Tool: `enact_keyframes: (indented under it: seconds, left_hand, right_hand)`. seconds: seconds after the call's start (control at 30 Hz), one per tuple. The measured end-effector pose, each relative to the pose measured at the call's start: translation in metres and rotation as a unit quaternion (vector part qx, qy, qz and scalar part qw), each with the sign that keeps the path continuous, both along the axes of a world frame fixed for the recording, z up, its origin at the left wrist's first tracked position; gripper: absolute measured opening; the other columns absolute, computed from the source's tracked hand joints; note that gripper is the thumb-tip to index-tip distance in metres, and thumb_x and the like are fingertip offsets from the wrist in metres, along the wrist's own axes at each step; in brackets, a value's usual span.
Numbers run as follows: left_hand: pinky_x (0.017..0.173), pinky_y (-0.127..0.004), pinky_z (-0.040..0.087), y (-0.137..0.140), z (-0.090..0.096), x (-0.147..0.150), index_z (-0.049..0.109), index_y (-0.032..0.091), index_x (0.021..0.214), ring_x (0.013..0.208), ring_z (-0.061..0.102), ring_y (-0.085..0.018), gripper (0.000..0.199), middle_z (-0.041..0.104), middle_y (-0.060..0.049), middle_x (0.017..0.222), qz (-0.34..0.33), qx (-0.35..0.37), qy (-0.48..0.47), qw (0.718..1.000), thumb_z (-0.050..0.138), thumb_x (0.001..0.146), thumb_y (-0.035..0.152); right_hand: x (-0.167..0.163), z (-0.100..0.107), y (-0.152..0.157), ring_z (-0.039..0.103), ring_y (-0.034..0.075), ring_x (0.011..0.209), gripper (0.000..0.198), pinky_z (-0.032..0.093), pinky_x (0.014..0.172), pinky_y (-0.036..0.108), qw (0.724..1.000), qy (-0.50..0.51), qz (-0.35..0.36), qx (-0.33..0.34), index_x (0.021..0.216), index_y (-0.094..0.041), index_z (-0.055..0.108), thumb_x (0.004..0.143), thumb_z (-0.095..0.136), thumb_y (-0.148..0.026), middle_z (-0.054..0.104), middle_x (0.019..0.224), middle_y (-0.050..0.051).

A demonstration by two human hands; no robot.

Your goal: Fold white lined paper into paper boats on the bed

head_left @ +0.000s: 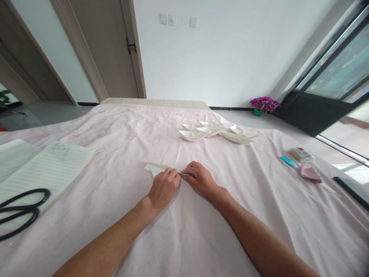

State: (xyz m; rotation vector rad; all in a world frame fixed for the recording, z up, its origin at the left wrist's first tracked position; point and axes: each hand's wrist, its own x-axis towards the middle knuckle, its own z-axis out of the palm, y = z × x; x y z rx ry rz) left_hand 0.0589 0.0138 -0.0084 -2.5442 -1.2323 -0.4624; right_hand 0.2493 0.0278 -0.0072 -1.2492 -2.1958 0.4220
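Note:
A folded piece of white paper (155, 169) lies near the middle of the pink cloth, its left end sticking out past my fingers. My left hand (165, 186) is closed over the paper's middle, fingers bent and pressed on it. Right beside it, my right hand (200, 177) pinches the paper's right end between thumb and fingers. The two hands almost meet, and they hide much of the folds. Farther back sits a group of several folded paper boats (198, 131).
On the left lies an open lined notebook (57, 165) with black-handled scissors (31, 209) on it. To the right are a blue item (288, 161), a clear packet (300, 154) and a pink folded piece (310, 172). The patterned pink cloth (121, 154) has wrinkles.

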Motion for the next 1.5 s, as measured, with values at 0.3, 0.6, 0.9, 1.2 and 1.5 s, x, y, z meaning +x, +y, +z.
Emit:
enact_keyframes:
  seconds: [0.3,0.6,0.9,1.2,1.5]
  left_hand:
    - [0.087,-0.042,0.041,0.008,0.020,0.001,0.060,0.019,0.095,0.091,0.054,-0.023,0.009,0.061,-0.005,0.094,0.000,0.038,-0.058,0.998,0.052,0.091,0.020]
    - [0.081,-0.038,0.040,0.025,0.002,0.008,0.062,0.020,0.079,0.078,0.056,-0.020,0.014,0.062,-0.002,0.077,-0.023,-0.031,-0.073,0.997,0.054,0.091,0.018]
    - [0.093,-0.043,0.039,0.021,0.000,0.008,0.067,0.022,0.083,0.082,0.055,-0.021,0.012,0.064,-0.003,0.080,-0.009,-0.017,-0.111,0.994,0.057,0.087,0.017]
    - [0.111,-0.051,0.027,0.018,0.001,0.007,0.069,0.023,0.086,0.085,0.057,-0.020,0.016,0.065,-0.002,0.080,-0.011,0.007,-0.123,0.992,0.053,0.091,0.020]
    - [0.111,-0.053,0.027,0.018,0.002,0.007,0.066,0.022,0.081,0.083,0.056,-0.020,0.019,0.062,-0.002,0.077,-0.013,0.038,-0.100,0.994,0.050,0.093,0.020]
  right_hand:
    - [-0.011,-0.004,0.000,0.052,0.015,0.075,0.007,0.037,0.071,0.027,0.996,-0.036,-0.082,0.026,0.079,-0.020,0.058,0.083,0.062,-0.015,0.060,0.079,0.001]
    - [-0.010,-0.005,-0.005,0.051,0.016,0.076,0.012,0.036,0.070,0.028,0.992,-0.040,-0.108,0.047,0.080,-0.021,0.053,0.082,0.057,-0.010,0.058,0.079,0.001]
    - [-0.010,0.000,-0.012,0.051,0.017,0.074,0.014,0.037,0.068,0.028,0.994,-0.039,-0.085,0.058,0.078,-0.022,0.054,0.077,0.058,-0.008,0.058,0.078,0.001]
    - [-0.005,0.001,-0.012,0.057,0.018,0.081,0.032,0.044,0.078,0.029,0.999,0.010,-0.039,0.020,0.086,-0.020,0.059,0.065,0.048,0.002,0.064,0.083,0.002]
    - [-0.005,0.002,-0.010,0.055,0.014,0.074,0.028,0.043,0.069,0.025,0.998,0.052,-0.039,0.002,0.089,-0.020,0.059,0.070,0.051,-0.001,0.061,0.084,0.001]
